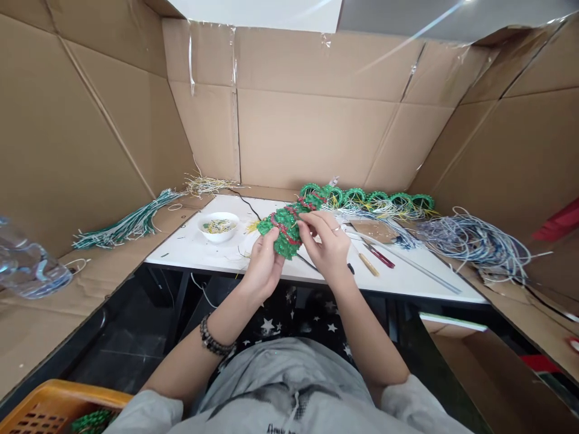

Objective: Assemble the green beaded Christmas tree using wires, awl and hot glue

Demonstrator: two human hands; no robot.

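A green, leafy-looking decoration [286,248] wound with red beads is held up over the front of the white table, like a small Christmas tree lying at a slant. My left hand [265,262] grips its lower left end, thumb on top. At its right side my right hand [326,238], wearing a ring, has thumb and fingers pinched together close to the beads. What lies in that pinch is too small to make out. A white bowl [218,228] of small yellow, white and green bits stands left of my hands.
Several green rings [355,196] with white and yellow wires line the back. Bundled wires [474,241] lie right, green-white wires [126,220] left. Red-handled pliers [380,254], a wooden-handled tool [368,265] and a ruler [420,268] rest on the table [181,256]. An orange basket [45,401] stands lower left.
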